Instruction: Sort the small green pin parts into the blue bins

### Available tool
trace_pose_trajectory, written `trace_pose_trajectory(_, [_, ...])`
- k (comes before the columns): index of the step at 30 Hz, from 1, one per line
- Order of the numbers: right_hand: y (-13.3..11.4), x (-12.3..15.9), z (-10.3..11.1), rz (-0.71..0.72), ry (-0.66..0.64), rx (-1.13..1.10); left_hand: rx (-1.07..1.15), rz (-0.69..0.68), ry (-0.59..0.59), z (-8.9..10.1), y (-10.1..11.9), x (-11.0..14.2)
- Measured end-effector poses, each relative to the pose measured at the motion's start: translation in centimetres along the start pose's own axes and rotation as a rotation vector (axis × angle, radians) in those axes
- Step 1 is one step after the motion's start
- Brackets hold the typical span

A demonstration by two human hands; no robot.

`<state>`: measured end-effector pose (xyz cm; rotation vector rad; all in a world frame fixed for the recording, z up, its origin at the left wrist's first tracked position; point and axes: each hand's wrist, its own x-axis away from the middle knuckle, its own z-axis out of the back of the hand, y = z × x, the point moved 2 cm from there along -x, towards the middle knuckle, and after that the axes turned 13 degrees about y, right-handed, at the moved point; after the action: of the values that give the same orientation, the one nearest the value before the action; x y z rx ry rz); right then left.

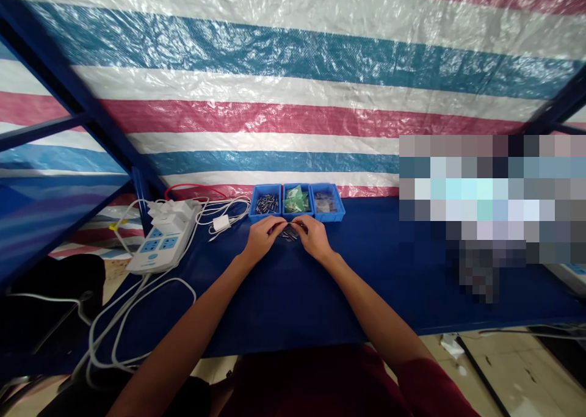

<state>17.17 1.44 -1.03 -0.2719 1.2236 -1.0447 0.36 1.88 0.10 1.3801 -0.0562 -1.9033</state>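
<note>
My left hand and my right hand meet fingertip to fingertip in front of the blue bins, both closed in a pinch. Between them is something small and thin, too tiny to name. Just below the fingertips, a small pile of dark and silvery pieces lies on the blue table. Behind my hands stand three bins: the left bin holds many short dark and metallic pieces, the middle bin has green-tinted packets with small pieces, and the right bin contains greyish clear packets.
A white power strip with plugged-in adapters sits at the left, with looping white cables around it. A white charger lies near the left bin. Striped plastic sheeting hangs behind the table. A pixelated area covers the right side.
</note>
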Motion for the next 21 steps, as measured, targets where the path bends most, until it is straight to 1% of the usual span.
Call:
trace_pose_trajectory(3, [-0.11,0.05,-0.05,-0.001,-0.015,0.008,0.048,0.009,0.039,0.08,0.31,-0.04])
trace_pose_trajectory(5, [-0.22,0.1,-0.03,-0.004,-0.025,0.016,0.065,0.055,0.053,0.12,0.54,-0.1])
trace_pose_trajectory(8, [-0.37,0.1,0.04,-0.009,-0.034,0.037,0.131,0.191,0.035,0.03,0.7,-0.19])
trace_pose_trajectory(10, [-0.4,0.04,0.14,-0.015,-0.027,0.06,0.238,0.3,0.021,-0.12,0.64,-0.18])
trace_pose_trajectory(12, [-0.35,-0.06,0.3,-0.028,0.003,0.084,0.352,0.395,0.019,-0.28,0.48,-0.11])
trace_pose_trajectory(14, [-0.28,-0.17,0.5,-0.042,0.046,0.102,0.404,0.453,0.017,-0.4,0.28,-0.01])
trace_pose_trajectory(16, [-0.25,-0.25,0.66,-0.046,0.074,0.111,0.368,0.458,0.002,-0.44,0.14,0.06])
trace_pose_trajectory(17, [-0.26,-0.28,0.73,-0.045,0.083,0.113,0.324,0.439,-0.009,-0.43,0.11,0.06])
trace_pose_trajectory(19, [-0.31,-0.32,0.84,-0.043,0.096,0.113,0.212,0.354,-0.032,-0.33,0.1,0.0])
trace_pose_trajectory(21, [-0.37,-0.34,0.95,-0.048,0.119,0.108,0.114,0.233,-0.045,-0.22,0.12,-0.08])
